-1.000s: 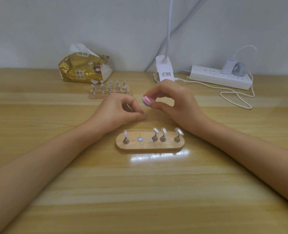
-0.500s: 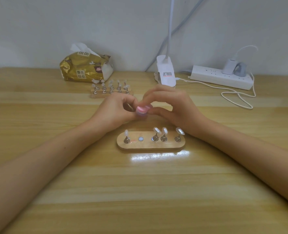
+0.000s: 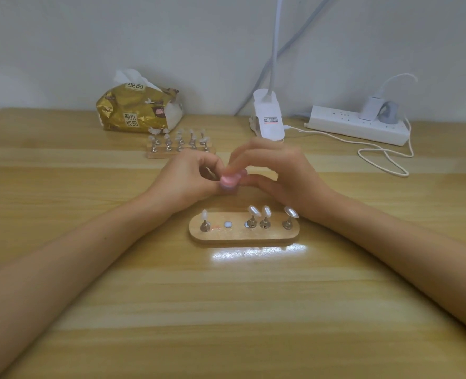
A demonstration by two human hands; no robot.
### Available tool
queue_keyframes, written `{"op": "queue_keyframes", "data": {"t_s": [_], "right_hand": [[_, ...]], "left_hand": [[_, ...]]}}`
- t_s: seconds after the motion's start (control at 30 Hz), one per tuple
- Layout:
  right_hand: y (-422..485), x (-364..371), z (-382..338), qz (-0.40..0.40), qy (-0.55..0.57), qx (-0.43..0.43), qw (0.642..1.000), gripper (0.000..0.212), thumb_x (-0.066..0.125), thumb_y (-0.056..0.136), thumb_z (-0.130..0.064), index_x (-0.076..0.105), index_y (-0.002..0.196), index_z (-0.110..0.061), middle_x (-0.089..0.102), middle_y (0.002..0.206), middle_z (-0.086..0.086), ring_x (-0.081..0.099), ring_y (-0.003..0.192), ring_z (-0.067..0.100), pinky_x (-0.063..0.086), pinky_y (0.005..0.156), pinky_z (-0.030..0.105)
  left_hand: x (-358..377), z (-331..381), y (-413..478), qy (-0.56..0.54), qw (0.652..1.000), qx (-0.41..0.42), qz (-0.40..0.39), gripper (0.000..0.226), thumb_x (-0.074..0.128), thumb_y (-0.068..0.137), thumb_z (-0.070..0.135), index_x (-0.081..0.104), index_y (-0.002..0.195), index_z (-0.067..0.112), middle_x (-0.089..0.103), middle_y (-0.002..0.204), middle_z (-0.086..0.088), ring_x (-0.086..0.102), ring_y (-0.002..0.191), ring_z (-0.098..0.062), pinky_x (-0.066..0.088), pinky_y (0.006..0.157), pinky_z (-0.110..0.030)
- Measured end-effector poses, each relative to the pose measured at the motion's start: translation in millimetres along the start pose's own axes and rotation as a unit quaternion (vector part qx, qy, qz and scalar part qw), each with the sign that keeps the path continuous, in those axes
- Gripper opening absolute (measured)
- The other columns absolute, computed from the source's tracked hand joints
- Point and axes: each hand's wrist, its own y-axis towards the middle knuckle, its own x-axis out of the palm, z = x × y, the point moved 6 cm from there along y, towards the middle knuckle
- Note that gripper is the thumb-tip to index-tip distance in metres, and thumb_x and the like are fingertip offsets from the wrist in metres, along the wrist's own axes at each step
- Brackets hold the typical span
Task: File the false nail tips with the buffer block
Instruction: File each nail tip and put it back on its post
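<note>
- Closest to me, both my bare forearms lie on the wooden table [image 3: 226,310], angling in from the two sides toward the middle.
- Just ahead of them, a bright patch of light [image 3: 256,251] glares on the tabletop, right against the front edge of the near wooden stand [image 3: 242,236].
- On that stand, four false nail tips [image 3: 253,210] sit on little metal holders: one at the left end, two close together right of centre, one at the right end. A small white dot [image 3: 227,224] shows on the board between the left holder and the pair.
- Just behind the stand my hands meet above the table. My right hand [image 3: 278,173] pinches the pink buffer block [image 3: 229,180] between thumb and fingertips, the other fingers arched over it.
- My left hand [image 3: 188,176] is curled, thumb and forefinger drawn together right up against the block. It is blurred and hidden there, so I cannot tell whether those fingers hold anything.
- Beyond my left hand, a second wooden stand [image 3: 158,154] carries two rows of tips on holders.
- Farther back on the left, a gold tissue pack [image 3: 133,113] has a white sheet poking out of its top.
- Back centre, a white lamp clip [image 3: 268,116] with its neck rising out of view.
- Back right, a white power strip [image 3: 355,127] has a charger [image 3: 371,109] plugged in and a white cable [image 3: 385,160] looped on the table.
- Behind everything, a plain pale wall [image 3: 89,36].
</note>
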Motion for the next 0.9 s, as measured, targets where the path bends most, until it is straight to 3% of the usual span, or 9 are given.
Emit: {"op": "queue_keyframes", "data": {"t_s": [0.1,0.23,0.33,0.47,0.6,0.7,0.83,0.9], "right_hand": [[0.0,-5.5,11.2,0.016,0.007,0.058,0.998,0.016,0.072,0.086,0.006,0.073,0.1,-0.003,0.067,0.096,0.008,0.064,0.091,0.017,0.053,0.089,0.035],[0.2,-0.3,-0.7,0.0,0.0,-0.001,1.0,0.015,0.072,0.088,0.003,0.074,0.102,-0.003,0.066,0.101,0.003,0.065,0.095,0.014,0.051,0.09,0.027],[0.3,-5.2,10.3,0.013,0.016,0.065,0.998,0.015,0.072,0.087,0.005,0.073,0.1,-0.003,0.068,0.096,0.007,0.065,0.093,0.02,0.053,0.09,0.038],[0.0,-1.5,-1.6,0.003,-0.001,-0.001,1.0,0.013,0.072,0.088,0.002,0.074,0.101,-0.003,0.067,0.1,0.005,0.065,0.093,0.014,0.052,0.09,0.028],[-0.4,-6.6,12.4,0.016,0.019,0.073,0.997,0.014,0.071,0.088,0.004,0.074,0.1,-0.002,0.068,0.097,0.008,0.065,0.094,0.021,0.052,0.09,0.038],[0.0,-2.6,3.5,-0.002,0.005,0.02,1.0,0.015,0.072,0.087,0.004,0.073,0.1,-0.004,0.068,0.099,0.004,0.065,0.094,0.015,0.051,0.089,0.027],[-0.2,-6.5,13.4,0.012,0.018,0.079,0.997,0.015,0.071,0.087,0.005,0.073,0.1,-0.003,0.068,0.097,0.01,0.065,0.094,0.022,0.052,0.091,0.039],[-0.4,-4.7,6.7,0.004,0.004,0.039,0.999,0.015,0.072,0.087,0.004,0.073,0.1,-0.003,0.068,0.098,0.008,0.065,0.094,0.018,0.052,0.09,0.033]], "left_hand": [[-0.5,0.1,0.9,0.002,1.0,0.002,0.003,0.016,0.084,0.072,0.028,0.074,0.072,0.017,0.065,0.06,0.008,0.053,0.054,-0.001,0.041,0.054,-0.015],[-0.2,-0.4,0.4,-0.002,1.0,0.002,-0.001,0.022,0.084,0.07,0.036,0.075,0.076,0.016,0.062,0.058,0.006,0.051,0.053,-0.002,0.038,0.051,-0.016],[-0.5,-0.9,1.5,-0.001,1.0,0.0,0.004,0.015,0.085,0.071,0.029,0.073,0.071,0.019,0.065,0.06,0.006,0.053,0.054,-0.002,0.041,0.054,-0.016],[-1.0,0.7,0.2,0.005,1.0,0.008,-0.002,0.019,0.084,0.073,0.031,0.076,0.08,0.015,0.065,0.064,0.001,0.05,0.054,-0.003,0.038,0.054,-0.018],[-0.2,0.9,0.3,0.0,1.0,0.002,0.002,0.015,0.085,0.073,0.026,0.072,0.07,0.018,0.066,0.063,0.003,0.054,0.055,-0.004,0.042,0.058,-0.021],[-0.1,1.9,0.0,0.002,1.0,0.006,-0.001,0.017,0.084,0.072,0.03,0.072,0.07,0.018,0.062,0.058,0.008,0.051,0.052,-0.001,0.038,0.053,-0.016],[-0.4,0.9,0.3,0.001,1.0,0.004,0.002,0.016,0.086,0.072,0.027,0.071,0.067,0.021,0.064,0.057,0.011,0.053,0.052,0.002,0.04,0.053,-0.014],[-0.5,1.1,-0.1,0.003,1.0,0.008,-0.001,0.017,0.085,0.072,0.029,0.071,0.068,0.02,0.062,0.055,0.011,0.051,0.051,0.0,0.038,0.052,-0.015]]}}
